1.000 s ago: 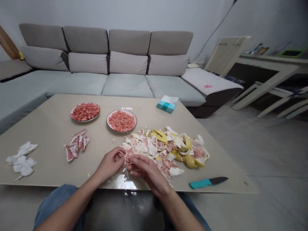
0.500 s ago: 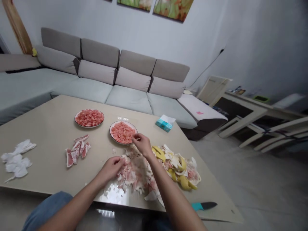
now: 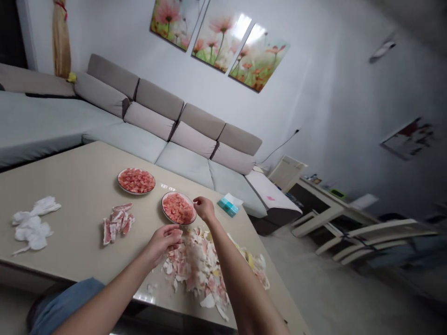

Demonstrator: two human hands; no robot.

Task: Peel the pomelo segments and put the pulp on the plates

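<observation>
My left hand (image 3: 163,244) hovers over the near edge of the peel heap, fingers curled around what looks like a small pink piece of pomelo, mostly hidden. Beside the right rim of the nearer plate (image 3: 163,217), my right hand (image 3: 205,208) has thumb and fingertips pinched together; anything between them is too small to make out. Pink pomelo flesh (image 3: 179,208) fills that plate. Under and between my forearms spreads a heap of pomelo peel and membrane (image 3: 199,260), white and pink with some yellow rind.
A second plate of pink flesh (image 3: 136,180) stands farther back. Unpeeled pomelo segments (image 3: 118,223) lie left of my hands, with crumpled white tissues (image 3: 35,223) at far left. A tissue pack (image 3: 228,205) sits near the table's right edge. Behind the table (image 3: 80,186) runs a sofa (image 3: 185,163).
The head view has tilted and swung up, showing more wall and pictures; the knife has left view. My right hand has moved from the plate's front-right rim to just beside its right rim.
</observation>
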